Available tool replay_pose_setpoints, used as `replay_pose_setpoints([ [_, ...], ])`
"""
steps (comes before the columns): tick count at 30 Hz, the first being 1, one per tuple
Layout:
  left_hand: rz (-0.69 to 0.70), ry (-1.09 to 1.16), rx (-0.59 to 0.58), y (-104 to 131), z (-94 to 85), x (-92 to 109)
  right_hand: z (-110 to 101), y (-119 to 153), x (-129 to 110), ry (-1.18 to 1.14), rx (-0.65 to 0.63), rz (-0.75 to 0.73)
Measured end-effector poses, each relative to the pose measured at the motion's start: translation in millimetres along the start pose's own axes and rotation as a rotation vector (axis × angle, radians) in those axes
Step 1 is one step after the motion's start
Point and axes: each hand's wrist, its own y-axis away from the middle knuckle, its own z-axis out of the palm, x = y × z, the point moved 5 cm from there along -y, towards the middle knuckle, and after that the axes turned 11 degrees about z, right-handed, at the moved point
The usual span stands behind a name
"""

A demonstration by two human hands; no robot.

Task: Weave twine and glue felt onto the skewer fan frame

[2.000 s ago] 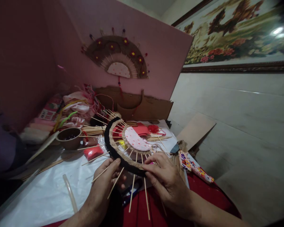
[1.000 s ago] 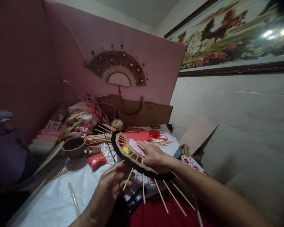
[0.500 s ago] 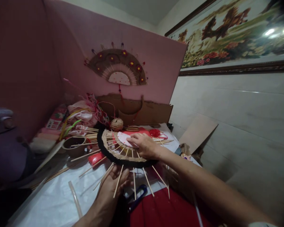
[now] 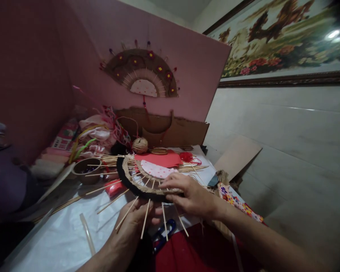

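A half-round craft fan (image 4: 133, 186) with a black rim, a twine band and thin wooden sticks spreading outward lies tilted before me. Its inner half-disc (image 4: 158, 170) is white with pink dots. From below, my left hand (image 4: 137, 217) holds the near edge, the sticks passing in front of its fingers. My right hand (image 4: 191, 192) grips the rim at the right, thumb low on the black part and fingers over the twine band. Part of the fan's right side is hidden behind this hand.
Behind the fan are a twine ball (image 4: 140, 145), red paper (image 4: 158, 158) and red yarn (image 4: 186, 156). A brown cup (image 4: 86, 177) and a red packet (image 4: 114, 187) stand left. Blue-handled scissors (image 4: 164, 236) lie below. A finished fan (image 4: 141, 71) hangs on the pink panel.
My right hand has moved from the dotted half-disc down and right to the black rim, uncovering the half-disc. My left hand still supports the fan from below.
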Motion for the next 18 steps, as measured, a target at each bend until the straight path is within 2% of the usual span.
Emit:
replay_pose_setpoints([
  [3,0.029,0.017,-0.050,0,1.8,1,5,17,-11,0.004,-0.064,0.000],
  [7,0.058,0.048,-0.077,0,2.2,2,9,24,-12,-0.003,-0.095,0.030],
  [13,0.029,0.033,-0.007,-1,-3.6,0,14,25,-11,0.006,-0.067,0.036],
  [18,0.023,0.001,-0.003,-3,-5.7,-2,15,28,-14,0.027,-0.004,0.019],
])
